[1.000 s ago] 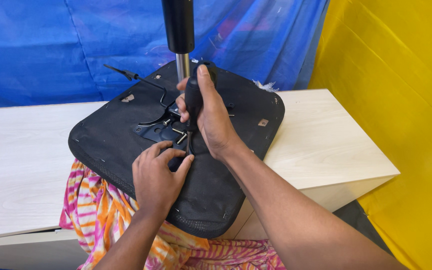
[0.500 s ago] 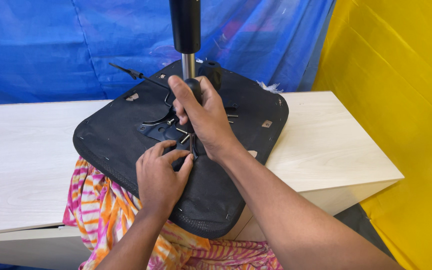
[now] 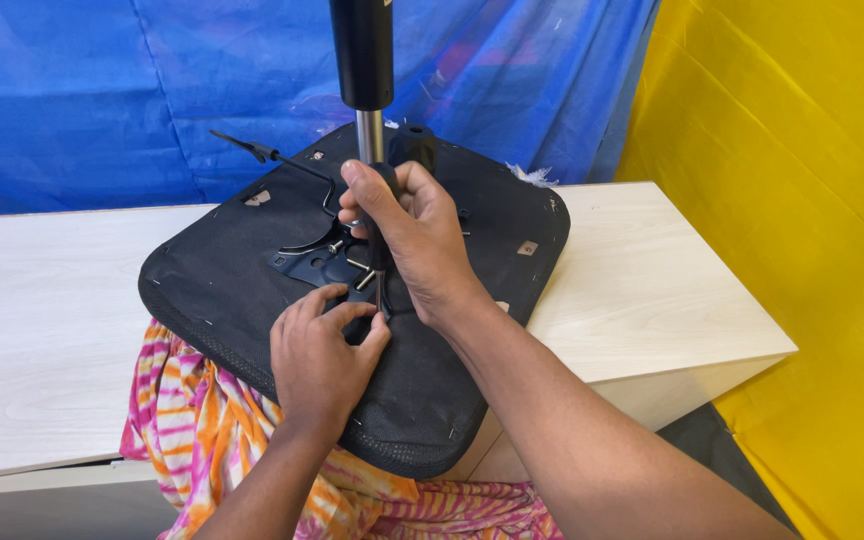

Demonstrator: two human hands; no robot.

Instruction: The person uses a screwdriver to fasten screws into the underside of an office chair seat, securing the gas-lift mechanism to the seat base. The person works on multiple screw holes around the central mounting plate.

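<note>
The right hand (image 3: 417, 240) is wrapped tight around a screwdriver (image 3: 376, 240) standing on the upside-down seat (image 3: 252, 280) on the table (image 3: 42, 300), the left hand (image 3: 320, 355) pinches its tip, so a slip could poke those fingers.

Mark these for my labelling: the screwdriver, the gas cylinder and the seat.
screwdriver (image 3: 377, 215), head view, on its black handle inside the right hand (image 3: 417, 245).
gas cylinder (image 3: 361, 50), head view, on its black upper tube.
seat (image 3: 222, 290), head view, on the bare black underside fabric at left.
</note>
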